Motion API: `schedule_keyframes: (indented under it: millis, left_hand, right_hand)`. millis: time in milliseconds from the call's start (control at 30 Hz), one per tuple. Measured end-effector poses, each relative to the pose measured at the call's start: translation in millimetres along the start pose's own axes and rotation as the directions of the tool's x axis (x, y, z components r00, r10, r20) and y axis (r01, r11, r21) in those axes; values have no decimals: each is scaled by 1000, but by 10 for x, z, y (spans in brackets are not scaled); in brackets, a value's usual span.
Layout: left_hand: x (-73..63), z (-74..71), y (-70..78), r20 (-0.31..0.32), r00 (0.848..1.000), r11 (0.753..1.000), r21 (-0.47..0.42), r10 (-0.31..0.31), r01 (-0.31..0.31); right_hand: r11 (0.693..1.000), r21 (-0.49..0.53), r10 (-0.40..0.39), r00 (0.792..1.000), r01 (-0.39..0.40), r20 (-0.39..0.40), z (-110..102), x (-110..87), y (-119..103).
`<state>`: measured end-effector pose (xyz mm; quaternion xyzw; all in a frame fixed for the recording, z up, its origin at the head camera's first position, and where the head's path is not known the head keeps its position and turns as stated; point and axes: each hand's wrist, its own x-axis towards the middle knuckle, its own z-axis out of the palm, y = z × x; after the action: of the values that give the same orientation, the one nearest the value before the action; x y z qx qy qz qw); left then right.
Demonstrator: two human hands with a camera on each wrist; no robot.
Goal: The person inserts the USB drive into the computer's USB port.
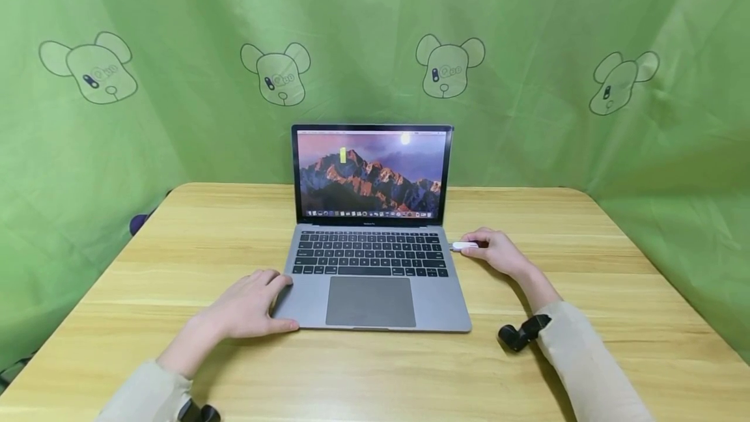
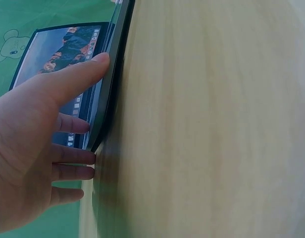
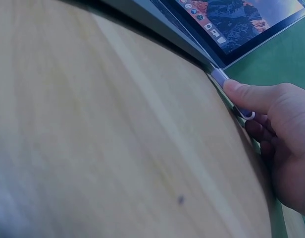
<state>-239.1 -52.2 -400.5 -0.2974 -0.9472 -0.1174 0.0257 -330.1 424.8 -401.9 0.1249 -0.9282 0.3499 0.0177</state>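
Note:
An open grey laptop [image 1: 371, 301] stands on the wooden table, its screen lit with a mountain picture. My left hand [image 1: 249, 305] rests at the laptop's front left corner, thumb against the front edge and fingers along the left side. In the left wrist view the fingers of that left hand [image 2: 28, 134] look fairly straight. At the laptop's right side, my right hand [image 1: 498, 251] pinches a small white USB stick [image 1: 465, 246] between thumb and fingers. The stick [image 3: 219, 77] meets the laptop's side in the right wrist view; how deep it sits in the port is hidden.
The wooden table [image 1: 527, 370] extends around the laptop. Behind and beside it hangs a green cloth [image 1: 363, 5] printed with bear heads. A dark purple object [image 1: 137, 223] shows past the table's left edge. Black wrist devices [image 1: 523, 333] are worn on both sleeves.

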Motion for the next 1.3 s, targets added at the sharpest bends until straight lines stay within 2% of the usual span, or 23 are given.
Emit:
schedule_keyframes:
  millis: [700,933,1300]
  left_hand:
    - [-7,4,0,-1,1000,1000,0,-3,3]
    - [-6,4,10,16,1000,1000,-1,-13,13]
    - [-7,2,3,9,1000,1000,1,-7,7]
  right_hand:
    - [1000,15,12,1000,-12,14,-7,26,15]
    - [1000,23,0,1000,0,8,3,18,17]
    - [999,15,30,1000,-30,10,11,24,-5]
